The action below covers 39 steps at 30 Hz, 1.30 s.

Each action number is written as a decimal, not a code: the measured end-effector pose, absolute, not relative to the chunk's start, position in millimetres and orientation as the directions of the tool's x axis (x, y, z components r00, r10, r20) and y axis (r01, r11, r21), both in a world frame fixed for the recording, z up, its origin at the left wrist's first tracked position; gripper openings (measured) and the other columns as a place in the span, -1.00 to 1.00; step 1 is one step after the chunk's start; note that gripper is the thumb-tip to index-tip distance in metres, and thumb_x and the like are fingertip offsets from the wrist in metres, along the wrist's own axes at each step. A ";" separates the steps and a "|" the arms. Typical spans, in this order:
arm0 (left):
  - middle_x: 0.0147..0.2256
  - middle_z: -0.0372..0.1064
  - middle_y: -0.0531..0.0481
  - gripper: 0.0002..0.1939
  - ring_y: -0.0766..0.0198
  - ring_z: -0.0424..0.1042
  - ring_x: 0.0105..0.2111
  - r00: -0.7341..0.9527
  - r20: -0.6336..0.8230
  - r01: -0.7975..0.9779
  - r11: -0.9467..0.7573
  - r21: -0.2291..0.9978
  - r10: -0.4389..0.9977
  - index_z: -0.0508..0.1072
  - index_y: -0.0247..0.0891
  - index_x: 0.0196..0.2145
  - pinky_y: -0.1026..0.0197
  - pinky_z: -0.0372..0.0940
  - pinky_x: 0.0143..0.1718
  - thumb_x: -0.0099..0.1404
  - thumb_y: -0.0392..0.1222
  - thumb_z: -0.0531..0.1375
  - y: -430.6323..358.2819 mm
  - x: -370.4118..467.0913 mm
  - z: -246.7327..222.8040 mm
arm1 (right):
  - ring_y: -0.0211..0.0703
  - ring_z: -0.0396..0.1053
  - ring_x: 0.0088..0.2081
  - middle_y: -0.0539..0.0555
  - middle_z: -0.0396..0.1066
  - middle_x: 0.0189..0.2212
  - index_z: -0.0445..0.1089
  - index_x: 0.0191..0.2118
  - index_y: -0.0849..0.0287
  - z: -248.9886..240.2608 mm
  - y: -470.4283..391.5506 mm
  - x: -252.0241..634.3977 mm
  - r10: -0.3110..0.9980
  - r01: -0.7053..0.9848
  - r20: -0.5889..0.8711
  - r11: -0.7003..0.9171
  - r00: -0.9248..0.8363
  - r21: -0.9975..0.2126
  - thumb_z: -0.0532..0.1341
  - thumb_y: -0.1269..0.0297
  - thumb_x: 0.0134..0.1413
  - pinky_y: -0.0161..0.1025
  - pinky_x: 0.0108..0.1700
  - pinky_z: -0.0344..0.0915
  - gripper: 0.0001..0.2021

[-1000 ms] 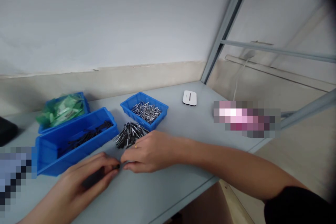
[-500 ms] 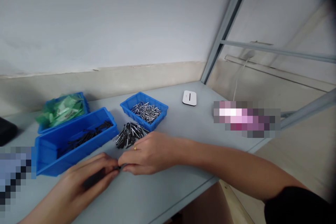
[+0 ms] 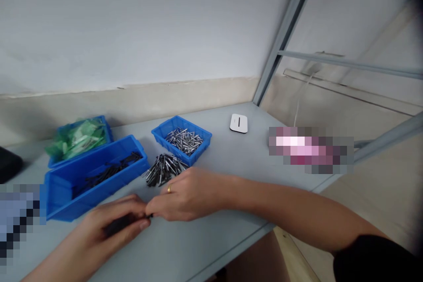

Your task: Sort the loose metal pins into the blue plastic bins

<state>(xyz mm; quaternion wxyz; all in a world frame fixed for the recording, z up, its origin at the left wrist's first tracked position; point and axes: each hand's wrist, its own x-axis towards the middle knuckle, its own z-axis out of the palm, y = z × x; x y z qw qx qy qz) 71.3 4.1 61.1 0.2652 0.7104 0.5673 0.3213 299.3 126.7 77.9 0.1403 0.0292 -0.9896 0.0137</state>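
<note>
My left hand point(image 3: 109, 228) is low over the grey table, with thumb and fingertips closed around a small dark piece point(image 3: 150, 215). Only a bit of it shows between the hands, so its kind is unclear. My right hand point(image 3: 190, 194), with a ring on one finger, meets the left fingertips, its own fingers pinched at the same spot; what they grip is hidden. Just beyond the right hand lies a heap of thin dark-and-silver rods point(image 3: 163, 171). Behind it, a small blue bin point(image 3: 200, 155) contains many silver metal pins point(image 3: 184, 140).
A long blue bin point(image 3: 99, 198) at left holds slender black parts point(image 3: 112, 172). Behind it, another blue bin point(image 3: 107, 130) has green plastic bags point(image 3: 81, 139). A white device point(image 3: 238, 123) lies at the back; a metal post point(image 3: 280, 44) rises at the table's corner.
My right fingers have shifted slightly left and curled in more at the left fingertips. The left thumb has moved slightly down. The bins and the heap stay put.
</note>
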 end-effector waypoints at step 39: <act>-0.45 0.45 0.17 -0.66 0.31 0.39 -0.44 0.141 -0.087 0.468 0.011 0.884 0.986 0.62 -0.08 -0.34 0.37 0.36 -0.39 0.38 0.22 0.30 3.2 73.5 68.8 | -0.34 0.33 -0.53 -0.13 0.41 -0.56 0.53 -0.23 0.09 72.9 124.0 291.3 -0.169 -0.140 0.481 0.985 -0.860 0.096 -0.01 0.26 0.52 -0.33 -0.46 0.20 -0.63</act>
